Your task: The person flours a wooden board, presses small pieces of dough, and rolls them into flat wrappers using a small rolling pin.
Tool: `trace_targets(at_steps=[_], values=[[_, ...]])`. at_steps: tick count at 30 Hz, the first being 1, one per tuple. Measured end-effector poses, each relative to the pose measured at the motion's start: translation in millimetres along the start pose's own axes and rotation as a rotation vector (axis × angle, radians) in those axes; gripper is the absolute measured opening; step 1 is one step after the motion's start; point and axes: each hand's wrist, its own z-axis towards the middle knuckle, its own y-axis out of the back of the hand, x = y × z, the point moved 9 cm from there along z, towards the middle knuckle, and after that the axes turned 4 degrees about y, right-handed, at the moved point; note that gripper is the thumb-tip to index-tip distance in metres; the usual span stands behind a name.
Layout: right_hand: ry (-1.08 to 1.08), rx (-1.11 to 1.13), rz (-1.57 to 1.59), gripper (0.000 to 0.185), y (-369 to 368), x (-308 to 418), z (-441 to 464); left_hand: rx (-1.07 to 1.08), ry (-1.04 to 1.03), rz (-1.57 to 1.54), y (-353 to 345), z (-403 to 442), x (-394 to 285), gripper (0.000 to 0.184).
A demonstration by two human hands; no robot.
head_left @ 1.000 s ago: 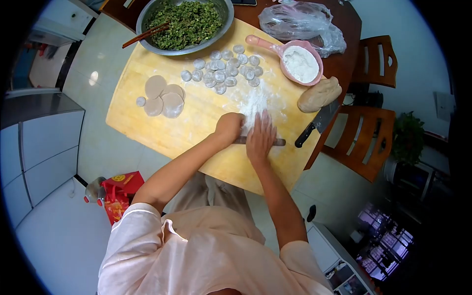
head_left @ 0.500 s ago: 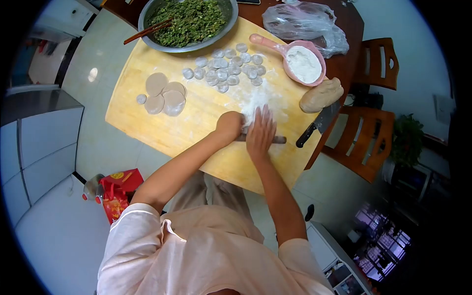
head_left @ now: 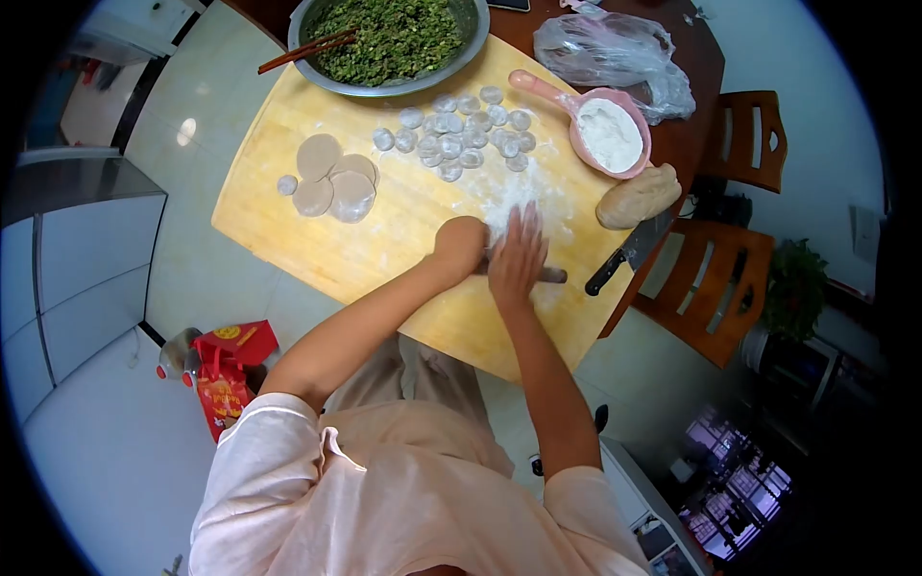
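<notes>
My right hand lies over a dark rolling pin, palm down with its fingers stretched forward. The pin's right end sticks out beyond the hand, above the wooden board. Close beside it, my left hand is curled closed at the pin's other side; its fingertips and whatever they hold are hidden. White flour is spread just ahead of both hands. Several small floured dough discs lie beyond it. To the left are several rolled flat wrappers, partly overlapping, with one small dough disc beside them.
At the back stands a metal bowl of chopped green filling, with chopsticks across its rim. On the right are a pink ladle of flour, a dough lump, a black-handled knife and a plastic bag.
The board and everything on it sit slightly farther right in view. Both hands keep their places at the rolling pin, with little visible change in pose.
</notes>
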Motion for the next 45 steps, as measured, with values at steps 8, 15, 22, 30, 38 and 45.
trace_targets(at_steps=[8,15,22,30,38,45], values=[[-0.017,0.028,0.001,0.057,-3,2,-32,0.009,0.066,-0.152,2,8,24,0.010],[-0.022,-0.017,-0.026,0.056,-6,5,15,0.033,-0.010,0.094,10,-4,3,0.011],[-0.003,-0.047,0.005,0.056,-8,3,-26,-0.056,0.048,0.065,15,7,21,0.009],[-0.075,0.015,-0.021,0.056,-9,10,31,0.058,0.051,0.137,10,2,11,0.010],[-0.024,0.047,-0.022,0.059,-3,14,-62,-0.004,0.112,-0.197,18,2,45,0.008],[-0.049,-0.040,0.002,0.057,-9,12,33,0.040,0.028,0.019,17,0,4,0.010]])
